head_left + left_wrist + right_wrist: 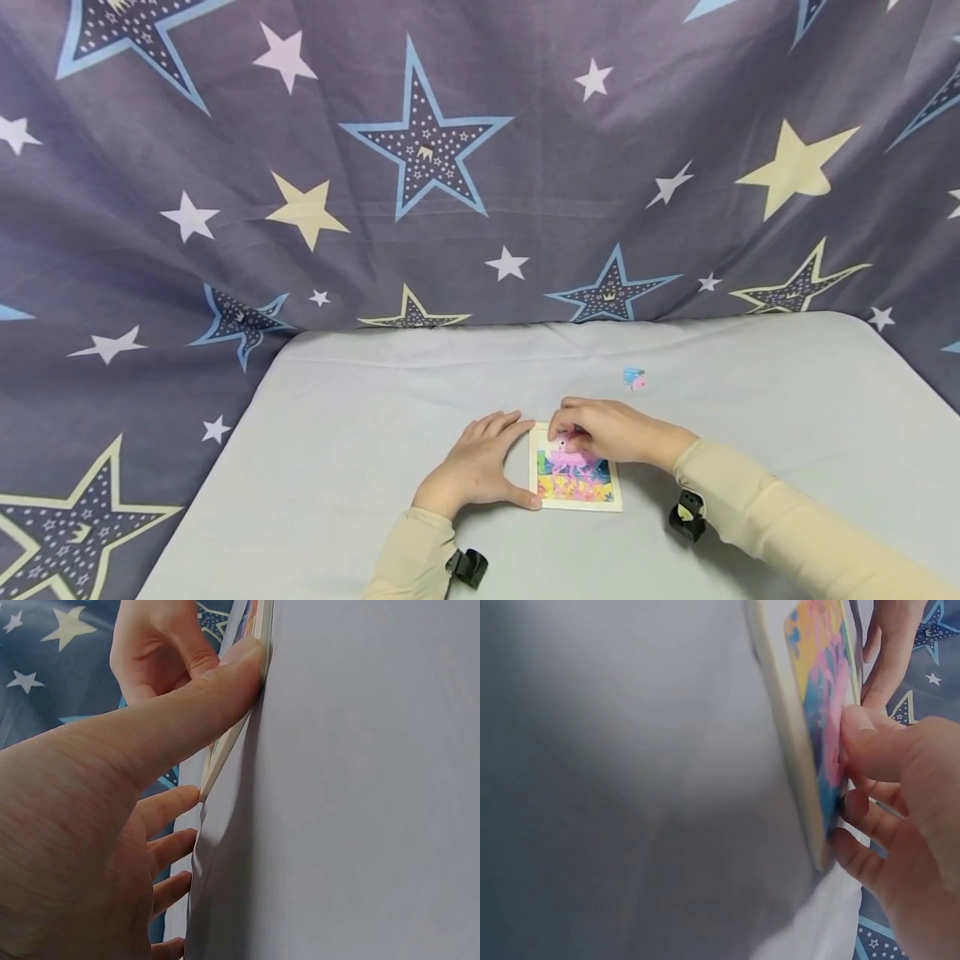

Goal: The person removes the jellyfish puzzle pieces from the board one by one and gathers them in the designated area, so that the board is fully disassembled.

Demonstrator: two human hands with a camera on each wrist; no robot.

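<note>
A small jigsaw puzzle lies in a pale wooden frame, its picture a pink octopus over yellow and blue. My left hand is spread along the frame's left side, thumb at the near corner and index finger at the far corner. In the left wrist view that thumb rests on the frame's edge. From the right, my right hand reaches over the upper part of the picture. Its thumb and curled fingers pinch a puzzle piece at the octopus's head, mostly hidden by them.
A loose blue and pink puzzle piece lies beyond the right hand. A pale grey cloth covers the table. Behind it hangs a dark curtain with stars. Black bands with cameras sit at both wrists.
</note>
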